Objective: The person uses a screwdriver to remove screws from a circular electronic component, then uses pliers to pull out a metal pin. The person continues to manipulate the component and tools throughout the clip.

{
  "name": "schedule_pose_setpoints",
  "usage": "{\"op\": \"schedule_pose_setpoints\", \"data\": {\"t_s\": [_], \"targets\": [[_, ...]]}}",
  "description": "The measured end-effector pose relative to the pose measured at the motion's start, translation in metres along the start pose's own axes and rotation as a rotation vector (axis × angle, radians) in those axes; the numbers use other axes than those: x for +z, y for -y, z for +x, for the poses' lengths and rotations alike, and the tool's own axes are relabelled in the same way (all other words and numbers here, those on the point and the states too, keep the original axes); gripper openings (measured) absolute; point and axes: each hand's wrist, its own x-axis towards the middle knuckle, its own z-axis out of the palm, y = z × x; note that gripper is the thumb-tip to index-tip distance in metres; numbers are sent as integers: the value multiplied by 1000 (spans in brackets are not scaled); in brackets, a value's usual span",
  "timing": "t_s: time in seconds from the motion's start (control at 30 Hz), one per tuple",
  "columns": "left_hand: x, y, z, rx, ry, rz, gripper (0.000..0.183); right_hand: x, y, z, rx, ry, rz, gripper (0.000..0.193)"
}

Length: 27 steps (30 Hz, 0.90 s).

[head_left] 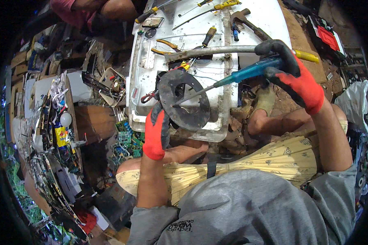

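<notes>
On the work surface (270, 14), a hammer (259, 32) lies far right, pliers (167, 44) to its left and nearer. Over the near part sits a disc (197, 116), left of the held screwdriver (251, 72); circuit boards (127, 141) lie near left.

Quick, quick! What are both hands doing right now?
Left hand: closed on the lower edge of a round black piece.
Right hand: closed around the handle of a blue-handled screwdriver.

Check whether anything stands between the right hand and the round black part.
Only the blue-handled screwdriver gripped in the right hand: its shaft reaches across the face of the round black part. Whether the tip touches is unclear. Nothing else visible stands between them.
</notes>
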Motion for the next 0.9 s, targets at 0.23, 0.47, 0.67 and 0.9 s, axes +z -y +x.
{"op": "schedule_pose_setpoints", "data": {"t_s": [0.23, 0.47, 0.67, 0.9], "targets": [[-1, 26, -3, -184, -14, -187, 43, 7, 6, -3, 157, -17, -38, 34], [6, 36, -11, -134, -208, -586, 43, 13, 13, 1, 215, -149, 4, 30], [8, -6, 9, -240, -169, -497, 48, 10, 12, 3, 227, -248, -46, 28], [30, -33, 13, -230, -307, -315, 42, 12, 15, 2, 220, -287, -89, 26]]}}
